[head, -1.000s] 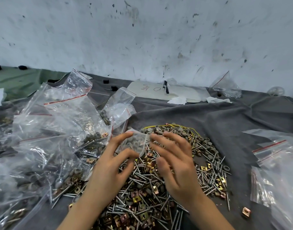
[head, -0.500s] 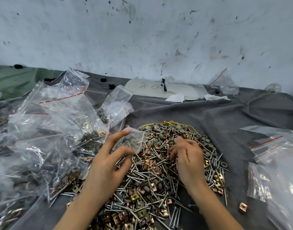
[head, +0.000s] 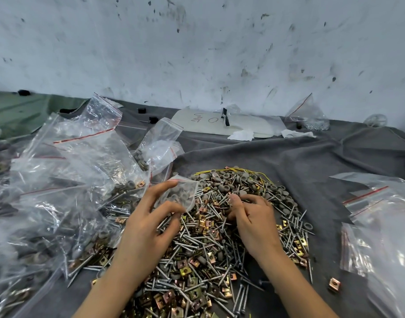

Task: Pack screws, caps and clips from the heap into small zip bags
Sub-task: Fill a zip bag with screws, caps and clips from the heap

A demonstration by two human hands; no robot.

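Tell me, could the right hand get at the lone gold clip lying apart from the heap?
Probably yes: the clip lies on bare cloth right of the right hand, nothing covering it.

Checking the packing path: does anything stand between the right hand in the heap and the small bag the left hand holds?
Nothing visible does. The right hand digs in the heap, the left hand pinches the small zip bag just beside it, and only loose screws and clips lie low between them.
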